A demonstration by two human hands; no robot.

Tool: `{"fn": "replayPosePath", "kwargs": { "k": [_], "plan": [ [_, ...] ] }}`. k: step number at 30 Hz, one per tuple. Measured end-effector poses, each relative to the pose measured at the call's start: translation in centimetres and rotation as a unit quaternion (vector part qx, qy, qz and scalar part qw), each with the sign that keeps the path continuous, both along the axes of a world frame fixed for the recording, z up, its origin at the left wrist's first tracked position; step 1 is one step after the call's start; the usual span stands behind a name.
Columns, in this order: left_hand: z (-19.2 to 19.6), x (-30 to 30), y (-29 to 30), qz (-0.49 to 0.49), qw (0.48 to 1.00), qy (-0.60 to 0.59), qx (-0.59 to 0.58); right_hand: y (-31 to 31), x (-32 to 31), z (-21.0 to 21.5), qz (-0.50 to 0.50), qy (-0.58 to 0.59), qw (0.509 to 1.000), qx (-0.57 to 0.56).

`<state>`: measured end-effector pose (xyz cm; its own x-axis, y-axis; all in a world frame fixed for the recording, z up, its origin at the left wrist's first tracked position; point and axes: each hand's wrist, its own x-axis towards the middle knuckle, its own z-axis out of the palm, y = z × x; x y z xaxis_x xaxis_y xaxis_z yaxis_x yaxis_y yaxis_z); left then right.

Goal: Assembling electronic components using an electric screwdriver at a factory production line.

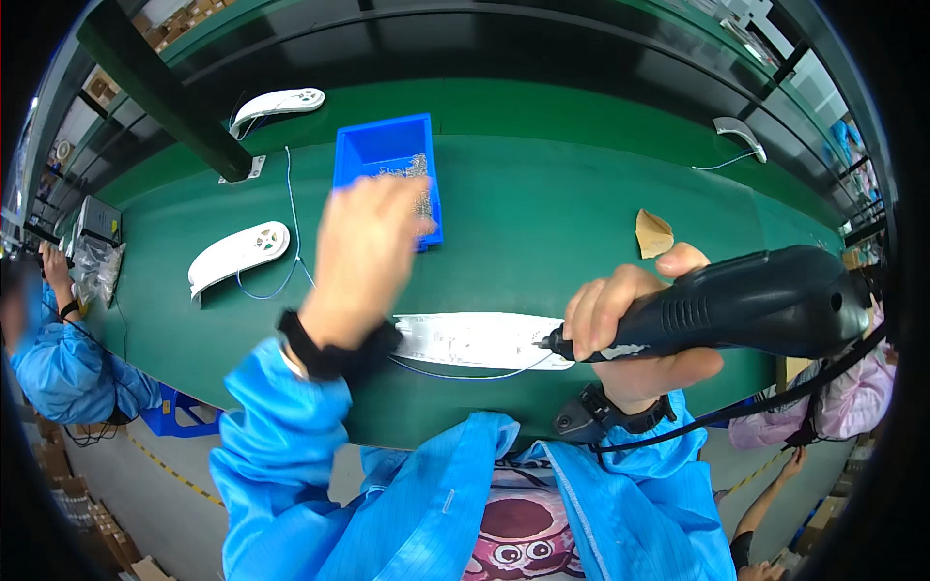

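My right hand (620,310) is wrapped round a black electric screwdriver (746,305), its tip pointing left at the right end of a long white plastic housing (465,339). Whether the tip touches the housing, I cannot tell. A thin blue-white cable (455,376) runs along the near side of the housing. My left hand (366,247), smeared by motion, hangs over the near part of a blue bin (356,145) of small metal screws (418,167). What its fingers hold, if anything, does not show.
A second white housing (242,254) with cable lies left; others rest at the far left (281,102) and far right (741,136). Beyond the right hand is a torn brown paper piece (654,234). A green post (165,87) stands at the back left. Co-workers sit at both sides.
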<state>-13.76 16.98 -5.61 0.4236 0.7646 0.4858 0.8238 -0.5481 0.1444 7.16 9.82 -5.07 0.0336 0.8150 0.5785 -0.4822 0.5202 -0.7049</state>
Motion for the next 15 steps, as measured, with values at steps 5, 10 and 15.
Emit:
{"fn": "replayPosePath", "kwargs": {
  "k": [5, 10, 15],
  "plan": [
    [-2.6, -3.0, 3.5, 0.037, 0.981, 0.179, -0.061, -0.5, -1.0, -0.4, -0.002, 0.002, 1.0, -0.012],
    [-2.8, -3.1, 3.1, 0.035, 0.99, 0.118, -0.072, -0.6, -1.1, -1.1, -0.019, -0.027, 0.999, -0.036],
    [-3.3, -3.4, 3.3, 0.04, 0.992, 0.108, -0.049, -0.4, -1.2, -1.9, -0.01, -0.028, 0.999, -0.019]
  ]
}}
